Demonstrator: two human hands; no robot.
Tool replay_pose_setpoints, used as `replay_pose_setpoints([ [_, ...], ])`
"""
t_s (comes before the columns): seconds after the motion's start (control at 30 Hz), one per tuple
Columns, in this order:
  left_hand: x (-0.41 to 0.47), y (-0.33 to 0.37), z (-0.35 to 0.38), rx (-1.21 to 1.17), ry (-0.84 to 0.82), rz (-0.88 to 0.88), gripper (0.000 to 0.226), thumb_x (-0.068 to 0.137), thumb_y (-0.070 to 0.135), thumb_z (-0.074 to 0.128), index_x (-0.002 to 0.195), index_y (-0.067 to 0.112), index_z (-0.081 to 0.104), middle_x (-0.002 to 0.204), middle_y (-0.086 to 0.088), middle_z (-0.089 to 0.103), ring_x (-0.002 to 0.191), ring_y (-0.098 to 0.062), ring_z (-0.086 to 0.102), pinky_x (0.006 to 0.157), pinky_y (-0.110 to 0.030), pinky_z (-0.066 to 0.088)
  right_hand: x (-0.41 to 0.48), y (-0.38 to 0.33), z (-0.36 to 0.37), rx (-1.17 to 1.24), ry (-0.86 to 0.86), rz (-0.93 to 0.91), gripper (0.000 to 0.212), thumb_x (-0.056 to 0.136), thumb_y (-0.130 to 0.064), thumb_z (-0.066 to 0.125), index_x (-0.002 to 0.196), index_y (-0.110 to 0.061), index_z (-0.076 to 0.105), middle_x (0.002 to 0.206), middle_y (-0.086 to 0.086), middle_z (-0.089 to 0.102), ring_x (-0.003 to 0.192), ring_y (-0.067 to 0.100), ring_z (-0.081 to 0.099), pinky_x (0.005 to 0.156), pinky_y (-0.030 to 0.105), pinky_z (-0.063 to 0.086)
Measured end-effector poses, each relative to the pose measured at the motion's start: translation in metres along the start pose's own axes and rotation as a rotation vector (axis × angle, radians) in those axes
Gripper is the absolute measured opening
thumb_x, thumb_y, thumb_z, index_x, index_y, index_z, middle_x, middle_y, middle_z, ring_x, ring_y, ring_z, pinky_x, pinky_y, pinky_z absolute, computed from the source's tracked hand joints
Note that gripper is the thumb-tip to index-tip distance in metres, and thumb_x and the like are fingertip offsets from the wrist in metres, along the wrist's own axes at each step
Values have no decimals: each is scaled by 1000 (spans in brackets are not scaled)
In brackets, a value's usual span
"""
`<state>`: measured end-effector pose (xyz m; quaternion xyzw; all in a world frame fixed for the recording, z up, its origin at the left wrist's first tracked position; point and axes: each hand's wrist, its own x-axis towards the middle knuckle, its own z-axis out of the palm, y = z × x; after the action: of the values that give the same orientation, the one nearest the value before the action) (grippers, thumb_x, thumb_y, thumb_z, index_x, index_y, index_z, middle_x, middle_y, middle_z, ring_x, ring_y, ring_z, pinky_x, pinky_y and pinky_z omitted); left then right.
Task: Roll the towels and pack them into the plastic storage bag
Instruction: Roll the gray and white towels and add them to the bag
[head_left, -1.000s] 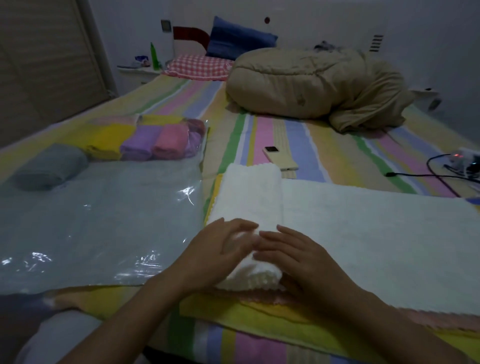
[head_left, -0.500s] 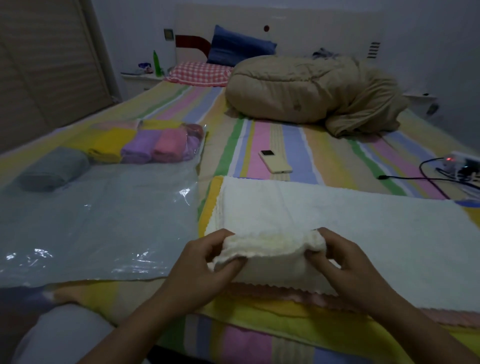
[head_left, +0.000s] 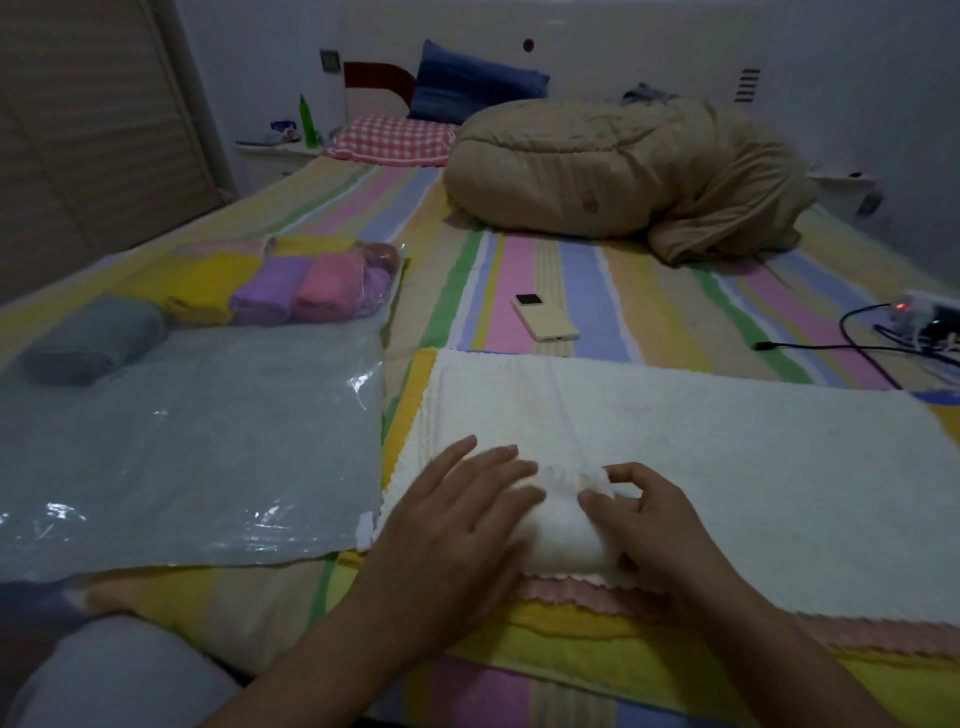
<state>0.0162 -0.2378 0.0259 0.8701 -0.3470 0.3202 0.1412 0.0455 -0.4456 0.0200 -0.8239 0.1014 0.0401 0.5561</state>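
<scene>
Left hand (head_left: 467, 514) presses flat on the rolled edge of the white towel (head_left: 675, 457); right hand (head_left: 649, 525) pinches the roll.

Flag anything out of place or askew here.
Gray roll lies apart from the coloured rolls at the plastic bag's far end; inside or not, cannot tell. White towel's rolled start, between left hand and right hand, looks bunched.

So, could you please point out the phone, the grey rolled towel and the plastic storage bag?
phone (head_left: 546, 318), head view, middle of its pale back.
grey rolled towel (head_left: 93, 340), head view, middle of the roll.
plastic storage bag (head_left: 197, 457), head view, bare clear part near the person.
</scene>
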Motion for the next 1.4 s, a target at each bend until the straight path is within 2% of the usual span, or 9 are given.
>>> replay_pose_setpoints([
  [0.27, -4, -43, 12, -68, -401, -124, 65, 73, 45, 58, 134, 29, 48, 133, 11, 56, 118, -8, 52, 99, -24, 40, 13, -20, -6, 14, -53, -39, 28, 87, -26, 67, 113, -25, 58, 96, 6, 66, 75, 17, 63, 46, 25, 46],
  [0.37, 10, -53, 8, -173, -411, -220, 53, 73, 46, 54, 126, 39, 50, 113, 14, 65, 98, -8, 61, 78, -25, 49, 14, -20, -10, -112, 1, -352, 42, 83, -41, 68, 120, -38, 49, 109, -9, 63, 89, 4, 62, 71, 28, 52],
  [0.47, 30, -71, 9, -318, -421, -311, 40, 74, 50, 51, 111, 37, 58, 97, 12, 68, 86, -7, 63, 72, -30, 49, 19, -14, -16, -487, -86, -868, 71, 74, -57, 69, 135, -35, 42, 145, -13, 40, 133, 4, 39, 105, 24, 35],
  [0.53, 46, -88, 13, -487, -515, -384, 36, 72, 50, 54, 101, 31, 65, 92, 14, 68, 84, -1, 62, 73, -24, 48, 31, -7, -15, -631, -155, -952, 69, 76, -54, 69, 137, -35, 41, 148, -13, 38, 137, 6, 35, 108, 20, 30],
  [0.67, 76, -117, 18, -856, -628, -802, 33, 69, 43, 73, 94, 22, 71, 93, 7, 71, 85, -7, 65, 74, -21, 51, 61, -25, -7, -322, -100, -725, 46, 79, -40, 70, 119, -39, 47, 114, -18, 61, 97, -1, 60, 78, 20, 48],
  [0.83, 76, -141, 37, -1272, -360, -1364, 53, 70, 60, 73, 105, 21, 71, 103, -6, 74, 96, -26, 66, 90, -33, 49, 120, -43, 17, -140, -30, -298, 32, 84, -53, 60, 108, -35, 50, 102, -5, 68, 93, 18, 65, 86, 45, 51],
  [0.9, 70, -144, 46, -1278, -312, -1391, 65, 62, 61, 78, 110, 18, 70, 103, -8, 72, 95, -30, 64, 87, -35, 48, 136, -44, 28, -203, 10, -201, 36, 89, -50, 55, 115, -26, 50, 110, 1, 65, 102, 24, 61, 92, 44, 47],
  [1.07, 62, -142, 70, -750, -176, -1202, 35, 84, 45, 66, 106, 17, 64, 103, 3, 71, 91, -13, 67, 87, -35, 53, 147, -48, 39, -401, 38, -77, 40, 95, -47, 46, 120, -16, 52, 119, 3, 60, 111, 23, 55, 84, 29, 37],
  [1.4, 42, -130, 30, -492, -491, -1073, 40, 87, 48, 57, 117, 20, 56, 112, 5, 67, 102, -14, 62, 87, -27, 48, 104, -48, 42, -456, -135, -15, 25, 91, -44, 53, 86, -19, 59, 92, -3, 64, 86, 14, 58, 74, 28, 42],
])
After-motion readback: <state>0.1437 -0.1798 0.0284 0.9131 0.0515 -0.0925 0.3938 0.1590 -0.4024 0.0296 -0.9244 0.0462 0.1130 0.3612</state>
